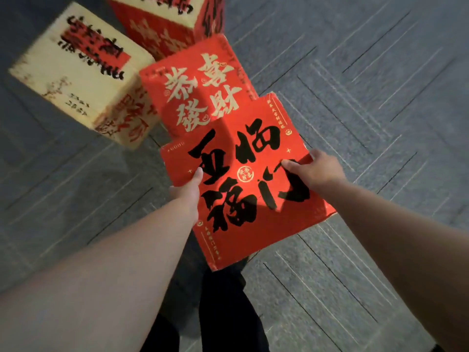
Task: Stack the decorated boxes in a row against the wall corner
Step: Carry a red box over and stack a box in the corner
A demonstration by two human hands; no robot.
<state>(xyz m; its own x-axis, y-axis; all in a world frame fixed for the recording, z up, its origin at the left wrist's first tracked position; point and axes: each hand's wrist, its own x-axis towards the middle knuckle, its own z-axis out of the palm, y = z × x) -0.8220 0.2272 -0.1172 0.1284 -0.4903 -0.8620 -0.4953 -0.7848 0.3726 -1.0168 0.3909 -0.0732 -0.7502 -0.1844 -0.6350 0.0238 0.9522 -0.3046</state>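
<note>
I hold a red box with large black characters (243,179) in front of me, above the floor. My left hand (189,189) grips its left edge, thumb on the top face. On the right edge, my right hand (314,171) grips the box with its thumb on top. Just beyond it sits a red box with cream characters (200,90). Left of that is a cream box with black and red lettering (78,74). Behind them stands another red and cream box (167,21), cut off by the frame's top.
Grey carpet tiles (368,97) with thin line patterns cover the floor all around. My dark trouser legs (220,313) show below the held box. No wall is in view.
</note>
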